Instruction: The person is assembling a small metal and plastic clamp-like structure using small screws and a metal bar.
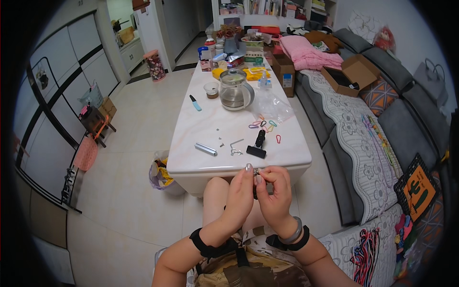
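Note:
Close together over my lap, just off the near edge of the white table (236, 165), my left hand (241, 195) and my right hand (276, 195) hold a small metal part (255, 172) between their fingertips. Something black shows below it, mostly hidden by the fingers. On the tabletop lie a silver metal bar (206, 149), a hex key (236, 142), small metal fittings (236, 152), a small screw (222, 145) and a black clamp-like piece with a wide head (256, 145).
Further back are colourful plastic clips (263, 123), a clear plastic bag (274, 107), a glass kettle (233, 91), a small plastic cup (211, 90) and a blue-handled knife (195, 103). A lined bin (166, 179) stands left of the table, a grey sofa (346, 179) to the right.

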The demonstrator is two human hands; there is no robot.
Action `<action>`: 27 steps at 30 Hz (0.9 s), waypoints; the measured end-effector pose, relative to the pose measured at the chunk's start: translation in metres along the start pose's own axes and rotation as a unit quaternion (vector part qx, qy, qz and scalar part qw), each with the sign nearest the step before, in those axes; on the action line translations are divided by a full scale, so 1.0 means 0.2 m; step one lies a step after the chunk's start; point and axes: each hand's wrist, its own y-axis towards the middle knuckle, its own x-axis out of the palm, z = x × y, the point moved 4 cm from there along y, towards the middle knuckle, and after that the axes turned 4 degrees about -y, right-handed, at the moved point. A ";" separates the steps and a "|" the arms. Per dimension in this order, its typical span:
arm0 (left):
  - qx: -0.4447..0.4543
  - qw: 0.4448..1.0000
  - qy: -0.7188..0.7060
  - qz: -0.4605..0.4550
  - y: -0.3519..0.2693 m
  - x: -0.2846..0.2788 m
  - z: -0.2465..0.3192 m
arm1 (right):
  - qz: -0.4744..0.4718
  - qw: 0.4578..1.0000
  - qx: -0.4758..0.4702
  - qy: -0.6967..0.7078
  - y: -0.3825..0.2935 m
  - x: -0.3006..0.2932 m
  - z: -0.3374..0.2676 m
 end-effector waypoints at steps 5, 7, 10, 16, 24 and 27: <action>0.011 0.999 -0.039 0.015 0.01 -0.01 -0.03 | -0.011 1.000 0.015 0.005 0.01 0.02 0.00; -0.009 0.996 -0.091 0.009 0.02 -0.02 -0.06 | -0.013 1.000 0.009 0.002 0.00 0.03 0.01; -0.077 0.977 -0.200 -0.020 0.05 -0.08 -0.16 | -0.010 1.000 0.011 0.012 0.00 0.04 0.04; -0.119 0.946 -0.286 -0.098 0.08 -0.14 -0.21 | -0.031 0.954 0.174 0.244 0.00 0.08 0.15; -0.121 0.941 -0.293 -0.116 0.11 -0.16 -0.23 | -0.104 0.843 0.368 0.378 -0.01 0.14 0.25; -0.136 0.937 -0.300 -0.117 0.12 -0.15 -0.24 | -0.103 0.832 0.379 0.393 -0.01 0.15 0.26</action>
